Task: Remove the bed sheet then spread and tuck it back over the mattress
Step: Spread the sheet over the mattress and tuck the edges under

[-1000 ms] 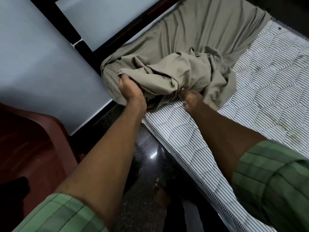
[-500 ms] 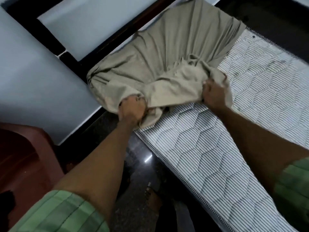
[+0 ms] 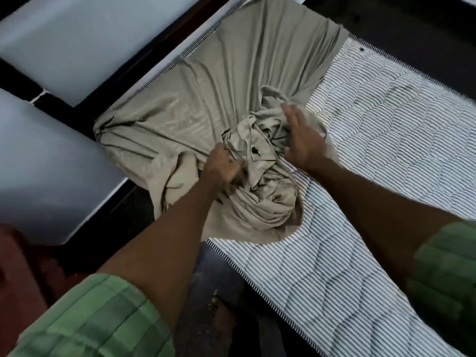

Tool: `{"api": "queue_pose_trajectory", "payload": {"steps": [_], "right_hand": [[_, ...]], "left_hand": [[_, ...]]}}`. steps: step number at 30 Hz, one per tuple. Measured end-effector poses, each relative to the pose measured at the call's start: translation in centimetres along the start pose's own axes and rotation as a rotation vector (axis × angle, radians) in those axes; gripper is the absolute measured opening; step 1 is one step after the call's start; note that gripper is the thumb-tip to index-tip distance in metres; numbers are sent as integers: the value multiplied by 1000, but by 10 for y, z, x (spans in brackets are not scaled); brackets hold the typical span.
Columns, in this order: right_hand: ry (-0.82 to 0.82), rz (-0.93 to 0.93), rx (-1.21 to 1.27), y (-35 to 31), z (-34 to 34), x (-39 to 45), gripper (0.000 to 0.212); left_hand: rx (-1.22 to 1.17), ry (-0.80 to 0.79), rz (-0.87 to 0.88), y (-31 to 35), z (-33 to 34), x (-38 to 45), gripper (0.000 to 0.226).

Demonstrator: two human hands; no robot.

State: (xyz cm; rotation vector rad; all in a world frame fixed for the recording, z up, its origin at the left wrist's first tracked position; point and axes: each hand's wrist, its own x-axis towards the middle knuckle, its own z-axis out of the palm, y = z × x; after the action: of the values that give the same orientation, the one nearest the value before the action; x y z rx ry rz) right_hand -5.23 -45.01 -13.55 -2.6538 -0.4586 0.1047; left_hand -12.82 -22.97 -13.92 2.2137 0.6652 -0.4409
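head view: our left hand grips the bunched bed sheet on the mattress; right hand lies flat on it, fingers straight.

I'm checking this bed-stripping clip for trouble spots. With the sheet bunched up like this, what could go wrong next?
1. The bed sheet looks still wrapped around the mattress at its far-left corner; pulling the bunch hard could strain it.
2. A small dark hole shows in the bunch, and tugging there may tear it wider.
3. Only the left hand grips; the right hand lies open, so loose folds may slip toward the floor.
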Motion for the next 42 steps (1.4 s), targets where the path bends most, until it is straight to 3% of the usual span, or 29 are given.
{"api": "queue_pose_trajectory", "payload": {"steps": [2, 4, 7, 9, 11, 12, 13, 15, 17, 19, 21, 22, 24, 26, 29, 31, 32, 34, 36, 39, 41, 42], "right_hand": [[-199, -55, -50, 3, 9, 22, 87], [-384, -96, -176, 2, 16, 34, 56], [-446, -99, -305, 9, 16, 26, 36], [-492, -48, -359, 31, 12, 20, 44], [-595, 7, -431, 56, -6, 17, 52], [-624, 56, -462, 70, -18, 17, 52], [-653, 141, -461, 89, -32, 17, 47], [-683, 298, -538, 136, -64, 10, 36], [-718, 468, -645, 225, -80, 3, 28], [-765, 637, -655, 315, -94, -10, 20], [-793, 771, -553, 326, -124, -26, 15], [-727, 768, -508, 308, -139, -31, 18], [-477, 646, -467, 284, -147, -28, 36], [-203, 633, -223, 268, -134, -15, 44], [23, 744, 207, 246, -91, 19, 53], [40, 828, 419, 244, -66, 40, 72], [9, 836, 492, 244, -58, 47, 78], [-137, 745, 541, 239, -50, 55, 67], [-351, 453, 321, 231, -35, 51, 48], [-381, 103, -51, 202, -1, 23, 61], [-362, 50, -50, 201, 7, 23, 63], [-339, 57, -42, 203, 4, 34, 53]], "left_hand": [[-289, -19, -194, 13, 23, 6, 87], [-420, -40, -278, 19, 45, 10, 96], [-544, -15, -326, 21, 71, 13, 96], [-331, 72, -223, 30, 82, 15, 82], [107, 202, 84, 50, 93, 10, 46], [229, 219, 261, 63, 100, 5, 41], [225, 129, 387, 81, 111, -2, 40], [87, -223, 521, 116, 139, -23, 37], [125, -480, 673, 149, 179, -37, 34], [311, -717, 650, 179, 215, -45, 34], [339, -826, 599, 199, 241, -47, 35], [239, -828, 564, 206, 248, -45, 31], [-51, -777, 415, 219, 250, -39, 24], [-217, -541, 390, 224, 244, -24, 32], [-30, 85, 379, 220, 230, 10, 34], [72, 264, 376, 216, 216, 41, 23], [97, 252, 380, 216, 208, 56, 16], [255, 140, 380, 216, 197, 87, 40], [387, 61, 345, 213, 194, 107, 55], [39, 86, 31, 207, 205, 139, 45], [-84, 50, -153, 202, 207, 154, 43], [-62, 32, -148, 198, 206, 158, 37]]}}
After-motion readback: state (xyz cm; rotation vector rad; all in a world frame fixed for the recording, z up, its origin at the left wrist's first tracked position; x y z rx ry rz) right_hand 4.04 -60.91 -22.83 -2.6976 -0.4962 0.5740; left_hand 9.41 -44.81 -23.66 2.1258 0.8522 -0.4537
